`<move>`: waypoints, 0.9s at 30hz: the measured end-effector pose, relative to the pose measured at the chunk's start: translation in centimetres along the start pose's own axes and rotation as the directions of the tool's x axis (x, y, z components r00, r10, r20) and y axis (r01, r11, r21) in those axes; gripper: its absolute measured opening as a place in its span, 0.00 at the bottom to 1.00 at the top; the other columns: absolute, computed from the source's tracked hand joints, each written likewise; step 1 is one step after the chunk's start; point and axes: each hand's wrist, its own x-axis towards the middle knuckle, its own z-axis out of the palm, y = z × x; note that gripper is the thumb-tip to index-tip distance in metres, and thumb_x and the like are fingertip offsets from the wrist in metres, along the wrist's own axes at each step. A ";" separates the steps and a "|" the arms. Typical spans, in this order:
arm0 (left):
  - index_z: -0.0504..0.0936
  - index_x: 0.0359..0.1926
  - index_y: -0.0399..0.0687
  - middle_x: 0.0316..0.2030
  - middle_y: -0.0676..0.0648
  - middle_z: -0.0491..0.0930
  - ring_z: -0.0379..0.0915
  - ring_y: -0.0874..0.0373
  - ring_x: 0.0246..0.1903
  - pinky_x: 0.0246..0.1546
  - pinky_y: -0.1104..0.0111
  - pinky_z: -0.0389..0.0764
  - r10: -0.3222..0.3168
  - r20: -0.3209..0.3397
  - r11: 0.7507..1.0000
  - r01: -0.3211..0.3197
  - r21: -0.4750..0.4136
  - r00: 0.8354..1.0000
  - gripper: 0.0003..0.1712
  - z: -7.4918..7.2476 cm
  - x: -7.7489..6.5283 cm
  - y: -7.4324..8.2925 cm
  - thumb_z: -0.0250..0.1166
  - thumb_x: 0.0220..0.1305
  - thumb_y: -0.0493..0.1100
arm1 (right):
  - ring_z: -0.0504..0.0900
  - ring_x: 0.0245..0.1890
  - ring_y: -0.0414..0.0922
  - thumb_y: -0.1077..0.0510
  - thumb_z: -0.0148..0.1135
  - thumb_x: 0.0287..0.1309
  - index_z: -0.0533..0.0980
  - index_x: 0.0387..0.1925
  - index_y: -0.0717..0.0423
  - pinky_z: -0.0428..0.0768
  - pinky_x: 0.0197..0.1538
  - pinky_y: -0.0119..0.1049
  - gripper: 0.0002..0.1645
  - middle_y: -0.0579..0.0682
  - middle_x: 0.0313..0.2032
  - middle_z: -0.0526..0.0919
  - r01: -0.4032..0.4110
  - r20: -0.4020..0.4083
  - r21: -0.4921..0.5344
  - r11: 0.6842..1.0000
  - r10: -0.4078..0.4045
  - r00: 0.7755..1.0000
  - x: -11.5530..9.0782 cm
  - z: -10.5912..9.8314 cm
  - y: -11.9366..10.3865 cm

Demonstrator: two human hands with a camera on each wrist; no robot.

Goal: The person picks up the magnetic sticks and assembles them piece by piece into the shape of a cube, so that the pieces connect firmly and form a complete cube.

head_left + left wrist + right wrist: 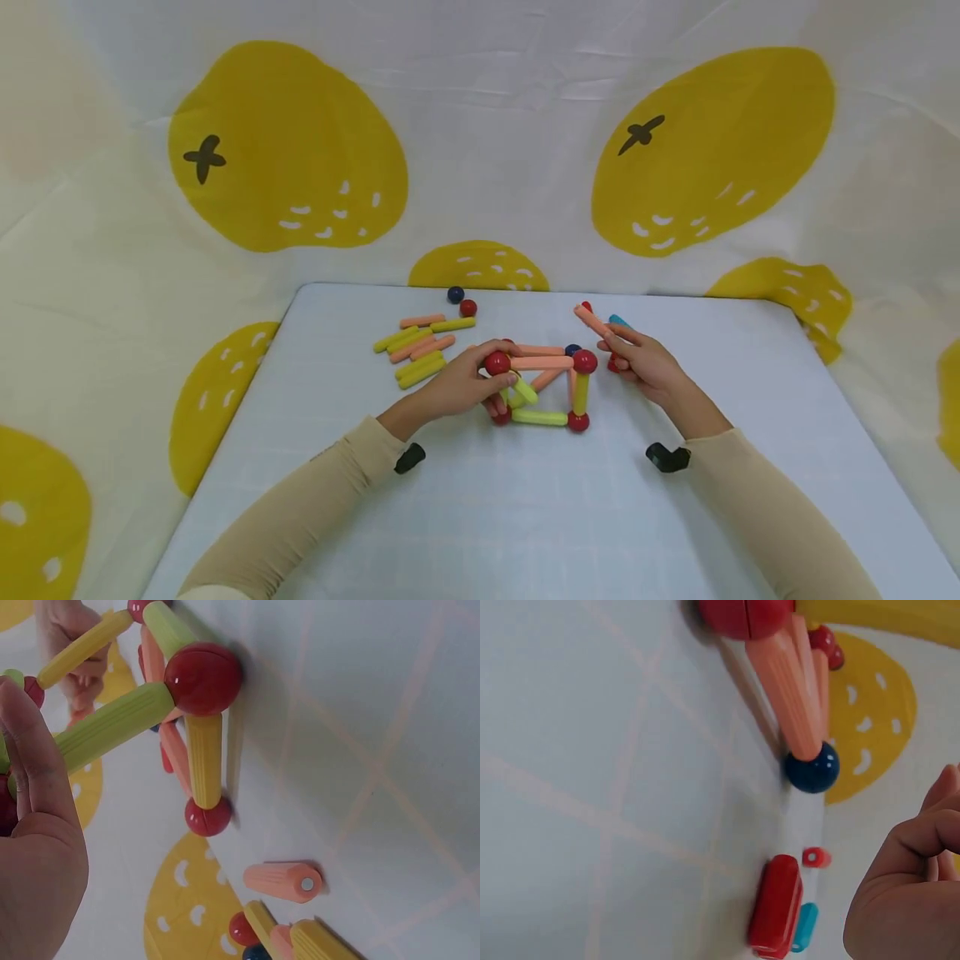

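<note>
A: Where is the frame of red and dark blue balls and salmon, yellow and light green rods (pixel 542 363)?
B: Above the white table (pixel 450 533), between the two hands. Red balls mark its four front corners, and a dark blue one shows at the back.
A: What is the left hand (pixel 476 379) doing?
B: Gripping the frame's left side, fingers and thumb closed about it beside the upper red ball.
A: And the right hand (pixel 647 364)?
B: It pinches a loose salmon ridged rod (pixel 591 320), tilted and apart from the frame.
A: Anything near that hand?
B: A glossy red rod (pixel 778 904) and a short teal rod (pixel 805 928) on the table.
A: Over on the left?
B: A cluster of loose yellow and salmon rods (pixel 409 342), with a single dark blue ball (pixel 455 294) and a single red ball (pixel 468 308) behind.
A: Beyond?
B: Pale cloth (pixel 502 183) printed with yellow fruit shapes.
</note>
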 end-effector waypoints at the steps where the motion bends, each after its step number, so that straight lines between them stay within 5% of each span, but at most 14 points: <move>1: 0.70 0.69 0.61 0.51 0.40 0.78 0.85 0.51 0.30 0.39 0.62 0.88 -0.002 -0.004 1.000 0.002 0.001 1.000 0.28 -0.1 0.0 0.0 0.66 0.71 0.46 | 0.65 0.24 0.35 0.38 0.57 0.70 0.54 0.80 0.43 0.61 0.27 0.25 0.44 0.44 0.49 0.80 0.006 0.008 0.019 1.000 -0.006 1.000 -0.8 0.0 0.0; 6: 0.69 0.69 0.59 0.50 0.40 0.78 0.85 0.51 0.30 0.39 0.63 0.88 0.000 -0.012 1.000 0.000 -0.001 1.000 0.28 -0.4 -0.1 0.0 0.66 0.71 0.46 | 0.65 0.24 0.35 0.38 0.59 0.69 0.53 0.80 0.47 0.61 0.26 0.25 0.46 0.39 0.38 0.78 0.023 0.035 0.056 0.998 -0.025 0.999 -4.6 0.1 0.0; 14: 0.69 0.70 0.54 0.50 0.39 0.78 0.84 0.52 0.29 0.38 0.64 0.88 0.011 0.000 1.000 -0.011 -0.012 1.000 0.29 -0.2 -0.1 0.2 0.66 0.71 0.45 | 0.64 0.22 0.36 0.38 0.58 0.70 0.59 0.76 0.49 0.61 0.24 0.27 0.41 0.37 0.38 0.82 0.024 0.038 0.031 0.999 -0.026 0.999 -9.1 1.9 0.8; 20: 0.69 0.70 0.53 0.52 0.32 0.77 0.83 0.53 0.28 0.37 0.64 0.88 0.018 0.014 1.000 -0.018 -0.026 1.000 0.28 0.2 -0.2 0.2 0.65 0.72 0.45 | 0.65 0.21 0.38 0.40 0.59 0.70 0.62 0.75 0.52 0.62 0.23 0.27 0.39 0.44 0.40 0.85 -0.013 0.019 -0.005 1.000 0.013 1.000 -10.7 4.5 3.4; 27: 0.70 0.69 0.56 0.50 0.37 0.78 0.84 0.52 0.28 0.37 0.64 0.88 0.013 -0.005 1.000 -0.013 -0.011 1.000 0.28 0.4 -0.4 0.3 0.65 0.71 0.45 | 0.66 0.21 0.40 0.42 0.62 0.69 0.71 0.69 0.52 0.62 0.24 0.27 0.34 0.47 0.41 0.86 -0.055 -0.015 -0.026 0.998 0.055 0.998 -10.8 7.2 6.0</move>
